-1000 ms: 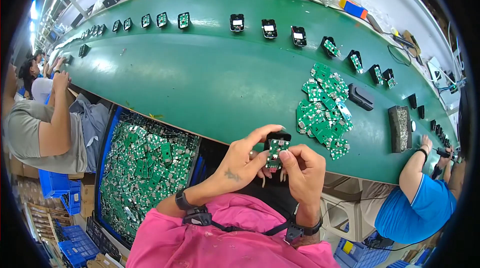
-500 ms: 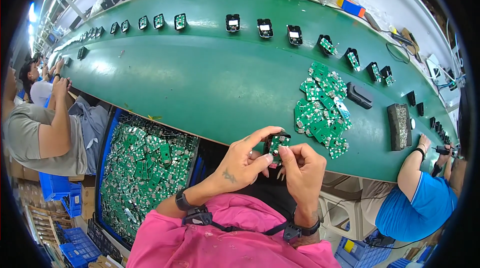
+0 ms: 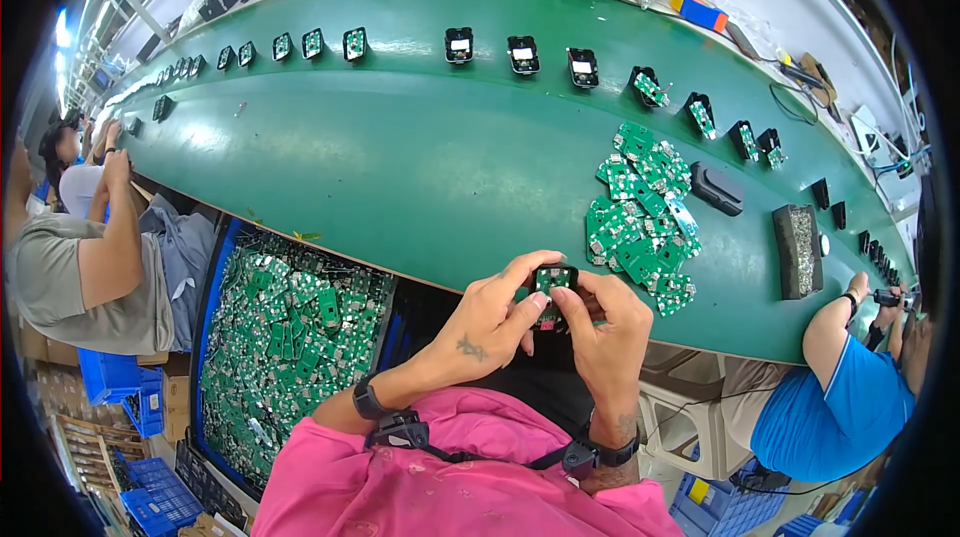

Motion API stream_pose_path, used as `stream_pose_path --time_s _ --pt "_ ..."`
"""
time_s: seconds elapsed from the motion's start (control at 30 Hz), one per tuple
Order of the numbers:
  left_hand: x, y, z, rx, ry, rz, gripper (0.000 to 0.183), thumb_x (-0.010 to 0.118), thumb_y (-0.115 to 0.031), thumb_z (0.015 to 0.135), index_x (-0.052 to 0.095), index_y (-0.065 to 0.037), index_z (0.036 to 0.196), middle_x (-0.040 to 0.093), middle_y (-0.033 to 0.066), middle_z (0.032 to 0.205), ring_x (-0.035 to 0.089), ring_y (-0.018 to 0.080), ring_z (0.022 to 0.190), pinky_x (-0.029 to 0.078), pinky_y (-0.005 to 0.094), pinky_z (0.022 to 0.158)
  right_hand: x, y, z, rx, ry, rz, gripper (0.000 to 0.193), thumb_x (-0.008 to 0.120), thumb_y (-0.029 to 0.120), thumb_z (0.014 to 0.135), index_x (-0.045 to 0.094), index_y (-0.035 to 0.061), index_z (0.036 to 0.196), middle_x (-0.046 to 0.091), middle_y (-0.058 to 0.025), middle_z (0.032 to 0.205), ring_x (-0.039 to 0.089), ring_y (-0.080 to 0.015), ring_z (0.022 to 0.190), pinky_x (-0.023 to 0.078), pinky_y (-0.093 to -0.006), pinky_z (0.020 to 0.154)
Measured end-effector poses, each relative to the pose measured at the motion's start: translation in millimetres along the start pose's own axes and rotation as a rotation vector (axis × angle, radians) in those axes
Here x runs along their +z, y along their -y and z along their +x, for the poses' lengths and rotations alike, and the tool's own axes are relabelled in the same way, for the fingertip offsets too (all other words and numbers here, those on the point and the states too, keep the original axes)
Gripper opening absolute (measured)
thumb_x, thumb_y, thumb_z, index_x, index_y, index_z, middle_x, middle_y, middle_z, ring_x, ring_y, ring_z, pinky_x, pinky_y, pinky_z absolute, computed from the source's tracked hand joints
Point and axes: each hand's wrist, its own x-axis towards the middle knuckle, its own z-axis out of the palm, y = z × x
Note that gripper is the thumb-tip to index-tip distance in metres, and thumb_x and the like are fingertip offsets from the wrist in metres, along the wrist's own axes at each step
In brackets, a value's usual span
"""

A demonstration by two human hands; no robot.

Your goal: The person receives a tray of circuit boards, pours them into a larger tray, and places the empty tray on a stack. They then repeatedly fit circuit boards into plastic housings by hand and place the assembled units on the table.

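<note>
Between my two hands, just over the bench's near edge, is a small black plastic housing with a green circuit board (image 3: 556,280) in it. My left hand (image 3: 490,319) is closed on its left side, with the index finger along the top and the thumb on the board. My right hand (image 3: 608,325) grips the right side, its thumb pressing on the board's face. The lower part of the housing is hidden by my fingers. Right of my hands lies a heap of loose green circuit boards (image 3: 642,217).
Black housings (image 3: 523,55) with boards stand in a row along the green bench (image 3: 400,167). A dark foam block (image 3: 798,252) and a black case (image 3: 717,189) lie to the right. A blue-rimmed bin of boards (image 3: 300,337) stands lower left. Co-workers sit at both sides.
The housing has been turned more upright in my hands, and the board now sits squarer inside it. My right fingers have moved up around its right side.
</note>
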Motion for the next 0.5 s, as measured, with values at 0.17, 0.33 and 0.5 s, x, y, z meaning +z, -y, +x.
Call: stream_pose_path --time_s 0.17,0.33,0.5 --pt "2 -2 1 0.005 0.021 -0.01 0.039 0.045 -0.013 0.103 0.045 -0.003 0.141 0.065 0.0087 0.097 0.061 0.0098 0.056 0.047 0.0236 0.049 5 -8 -2 0.112 -0.008 0.162 0.018 0.071 0.011 0.092 0.069 -0.0036 0.103 0.067 -0.0117 0.079 0.06 -0.0139 0.062 0.047 -0.0278 0.057" --pt "10 7 9 -0.037 -0.113 -0.037 0.033 0.045 -0.011 0.103 0.049 -0.002 0.135 0.066 0.008 0.089 0.06 0.0093 0.054 0.047 0.0248 0.049 17 -4 -4 0.086 0.032 -0.007 0.031 0.055 0.019 0.101 0.061 -0.0023 0.123 0.066 -0.0219 0.085 0.068 -0.0342 0.072 0.051 -0.0403 0.064" --pt "14 0 13 0.088 -0.187 0.109 0.032 0.045 -0.008 0.102 0.049 -0.001 0.133 0.065 0.0136 0.081 0.062 0.0166 0.053 0.049 0.0304 0.051 28 -7 2 0.087 -0.002 0.114 0.038 0.05 0.019 0.104 0.054 -0.0038 0.134 0.066 -0.0218 0.083 0.065 -0.0314 0.064 0.05 -0.0397 0.06"
